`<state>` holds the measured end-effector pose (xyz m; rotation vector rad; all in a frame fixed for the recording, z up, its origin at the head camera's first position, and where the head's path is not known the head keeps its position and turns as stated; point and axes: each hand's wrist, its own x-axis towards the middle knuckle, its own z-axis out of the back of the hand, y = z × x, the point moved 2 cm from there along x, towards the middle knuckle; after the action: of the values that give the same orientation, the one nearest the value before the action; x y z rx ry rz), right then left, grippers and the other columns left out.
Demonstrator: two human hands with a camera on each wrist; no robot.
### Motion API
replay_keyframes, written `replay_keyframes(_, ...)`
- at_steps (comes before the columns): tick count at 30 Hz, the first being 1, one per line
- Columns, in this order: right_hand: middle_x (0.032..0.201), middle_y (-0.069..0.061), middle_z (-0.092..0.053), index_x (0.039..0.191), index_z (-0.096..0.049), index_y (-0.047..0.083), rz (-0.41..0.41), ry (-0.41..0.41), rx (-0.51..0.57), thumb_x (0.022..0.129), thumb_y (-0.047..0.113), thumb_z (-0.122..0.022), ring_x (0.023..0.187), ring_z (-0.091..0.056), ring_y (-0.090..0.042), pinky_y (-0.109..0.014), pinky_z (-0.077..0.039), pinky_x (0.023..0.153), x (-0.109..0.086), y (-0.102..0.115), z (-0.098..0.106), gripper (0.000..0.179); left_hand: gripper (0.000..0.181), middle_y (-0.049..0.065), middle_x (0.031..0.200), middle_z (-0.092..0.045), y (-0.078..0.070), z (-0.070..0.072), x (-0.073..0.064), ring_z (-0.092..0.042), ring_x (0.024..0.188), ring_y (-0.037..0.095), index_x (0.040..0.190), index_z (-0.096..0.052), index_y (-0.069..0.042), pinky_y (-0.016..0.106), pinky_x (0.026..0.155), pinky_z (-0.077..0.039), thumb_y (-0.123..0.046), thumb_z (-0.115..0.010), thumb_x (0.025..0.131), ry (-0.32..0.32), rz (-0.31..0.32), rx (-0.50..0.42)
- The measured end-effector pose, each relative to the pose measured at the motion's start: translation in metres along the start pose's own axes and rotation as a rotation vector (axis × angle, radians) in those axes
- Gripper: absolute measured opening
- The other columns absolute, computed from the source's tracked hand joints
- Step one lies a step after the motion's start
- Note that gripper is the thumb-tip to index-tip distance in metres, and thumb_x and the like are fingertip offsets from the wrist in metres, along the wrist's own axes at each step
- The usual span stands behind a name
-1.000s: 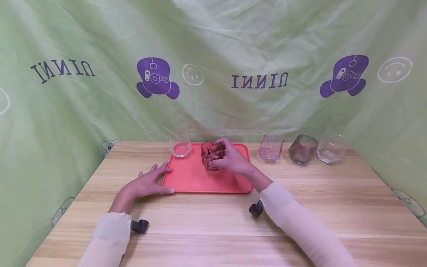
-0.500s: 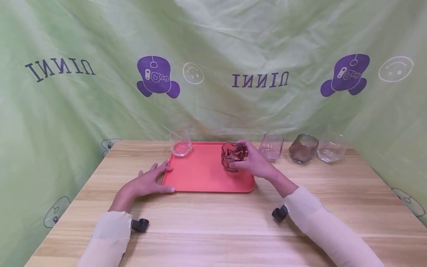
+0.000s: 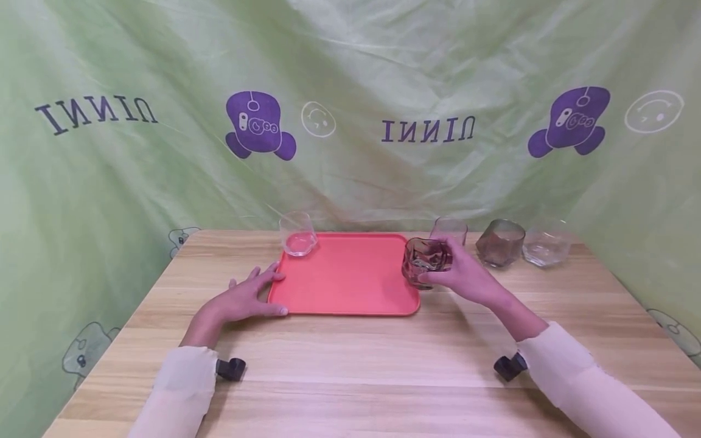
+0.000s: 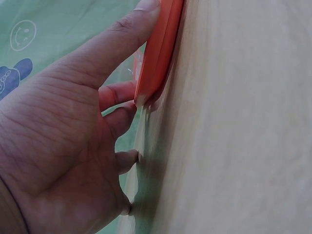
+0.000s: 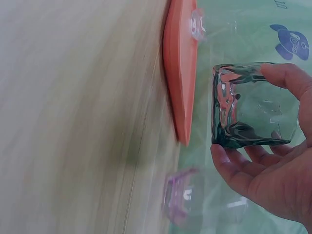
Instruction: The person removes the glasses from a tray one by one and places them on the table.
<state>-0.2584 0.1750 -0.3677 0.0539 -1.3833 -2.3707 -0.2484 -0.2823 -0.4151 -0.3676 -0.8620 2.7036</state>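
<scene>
My right hand [image 3: 470, 277] grips a dark smoky glass tumbler [image 3: 421, 258], thumb on one side and fingers on the other. In the right wrist view this square-sided tumbler [image 5: 253, 131] is held up off the table, close to the tray's right end. My left hand [image 3: 238, 302] rests at the left side of the red tray [image 3: 345, 280], fingers spread. The left wrist view has its thumb touching the tray edge [image 4: 163, 53] and the other fingertips down near the table. On the tray's back left corner stands a clear glass [image 3: 298, 237].
A pink-tinted glass [image 3: 449, 228], partly hidden behind my right hand, stands right of the tray. Farther right are a grey faceted glass [image 3: 500, 243] and a clear glass [image 3: 546, 246]. A green printed cloth [image 3: 350, 182] hangs behind the wooden table [image 3: 350, 371].
My right hand has carried the dark tumbler rightward, from over the middle of the tray to its right edge. My left hand has stayed at the tray's left side.
</scene>
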Motion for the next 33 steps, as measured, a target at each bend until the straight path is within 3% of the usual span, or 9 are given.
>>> replay_keyframes(7,0.136,-0.025,-0.056,0.145,-0.040,-0.001,0.009,-0.054,-0.050,0.086,0.013,-0.086,0.122,-0.059,-0.041,-0.048,-0.049,0.101,-0.018,-0.007,0.021,0.076,0.092,0.012,0.170,-0.019,-0.001,0.000,-0.002,0.001,0.153,0.048,0.156,-0.044,-0.015,0.079,0.109,0.010,-0.054,-0.082,0.082,-0.002,0.001,-0.007)
replay_keyframes(12,0.135,-0.026,-0.055,0.144,-0.039,-0.003,-0.027,-0.087,-0.080,0.087,0.017,-0.085,0.121,-0.058,-0.041,-0.025,-0.049,0.094,-0.030,-0.015,0.036,0.076,0.090,0.013,0.171,-0.016,0.000,0.000,-0.002,0.000,0.153,0.049,0.155,-0.044,-0.015,0.080,0.108,0.009,-0.053,-0.082,0.083,-0.001,-0.010,0.002)
replay_keyframes(15,0.135,-0.028,-0.055,0.145,-0.037,-0.005,-0.048,-0.097,-0.101,0.087,0.019,-0.085,0.121,-0.057,-0.042,-0.017,-0.047,0.090,-0.036,-0.020,0.043,0.079,0.088,0.012,0.171,-0.015,-0.001,0.000,-0.002,0.000,0.153,0.049,0.154,-0.045,-0.015,0.081,0.108,0.009,-0.053,-0.082,0.083,-0.001,-0.017,0.000)
replay_keyframes(26,0.132,-0.030,-0.055,0.146,-0.035,-0.007,-0.089,-0.133,-0.140,0.089,0.016,-0.083,0.118,-0.057,-0.042,-0.013,-0.047,0.083,-0.057,-0.031,0.070,0.078,0.092,0.014,0.170,-0.019,0.000,0.000,0.001,0.000,0.153,0.048,0.156,-0.043,-0.016,0.080,0.109,0.009,-0.055,-0.081,0.083,-0.003,-0.009,0.010)
replay_keyframes(28,0.131,-0.030,-0.056,0.147,-0.035,-0.006,-0.099,-0.136,-0.156,0.090,0.018,-0.083,0.115,-0.058,-0.036,-0.014,-0.048,0.083,-0.061,-0.034,0.074,0.078,0.093,0.014,0.169,-0.020,0.000,0.000,0.001,0.000,0.153,0.048,0.157,-0.042,-0.016,0.080,0.109,0.009,-0.055,-0.082,0.083,-0.004,-0.008,0.010)
replay_keyframes(33,0.132,-0.029,-0.056,0.148,-0.034,-0.004,-0.130,-0.166,-0.196,0.090,0.022,-0.083,0.103,-0.058,-0.008,-0.014,-0.048,0.080,-0.069,-0.044,0.085,0.080,0.093,0.015,0.169,-0.023,0.000,0.000,0.000,0.000,0.153,0.049,0.157,-0.042,-0.015,0.080,0.109,0.009,-0.054,-0.082,0.082,-0.003,-0.004,0.006)
